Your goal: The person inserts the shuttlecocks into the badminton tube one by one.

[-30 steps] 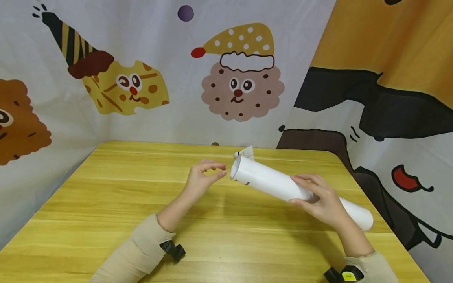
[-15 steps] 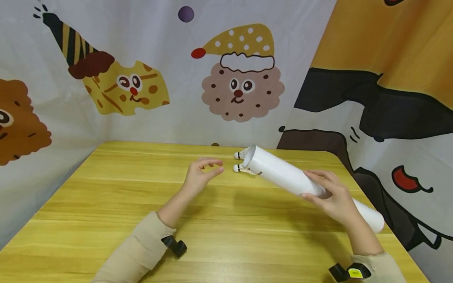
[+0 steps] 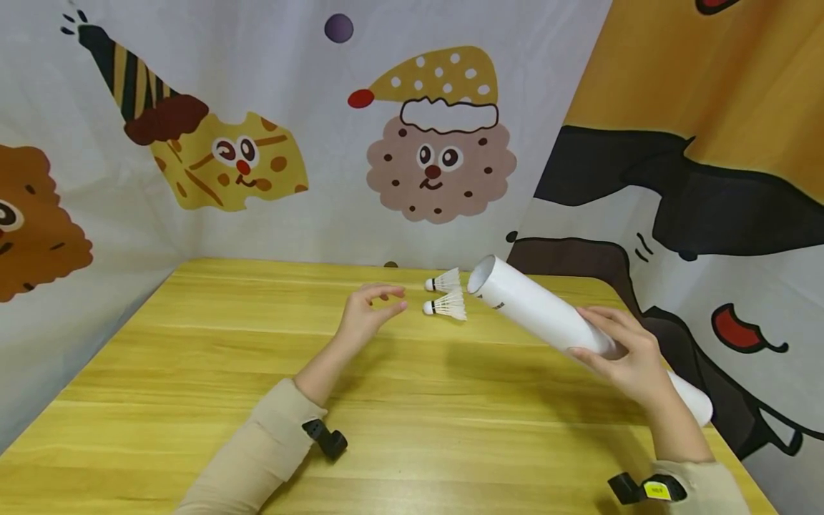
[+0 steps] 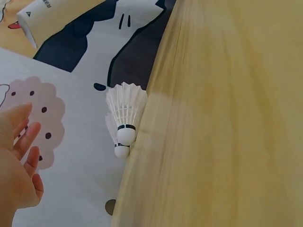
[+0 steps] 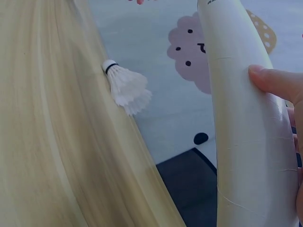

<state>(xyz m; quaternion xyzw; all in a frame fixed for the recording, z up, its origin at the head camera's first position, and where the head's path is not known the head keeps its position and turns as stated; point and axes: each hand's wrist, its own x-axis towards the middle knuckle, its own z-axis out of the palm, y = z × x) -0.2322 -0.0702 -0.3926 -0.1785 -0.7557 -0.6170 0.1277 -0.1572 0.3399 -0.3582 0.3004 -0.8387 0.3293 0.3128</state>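
My right hand (image 3: 634, 361) grips a long white shuttlecock tube (image 3: 537, 304) around its middle, thumb on the near side. The tube slants above the table, its open mouth raised toward the back left. Just left of that mouth lie two white feather shuttlecocks, the far one (image 3: 444, 281) and the near one (image 3: 447, 306), corks pointing left. In the left wrist view the near shuttlecock (image 4: 126, 111) overlaps the other. My left hand (image 3: 368, 315) hovers left of the corks, holding nothing, with thumb and fingertips apart. The tube's inside is mostly hidden.
The wooden table (image 3: 386, 429) reaches back to a hanging cloth (image 3: 309, 229) printed with cartoon food faces. This cloth also runs along the left and right sides. A small black device (image 3: 327, 438) sits on the left sleeve cuff, another (image 3: 646, 489) on the right.
My right hand has drawn the tube rightward, its mouth lifting a little. Both shuttlecocks, partly or wholly covered by the tube before, now show fully. The left hand has shifted slightly left.
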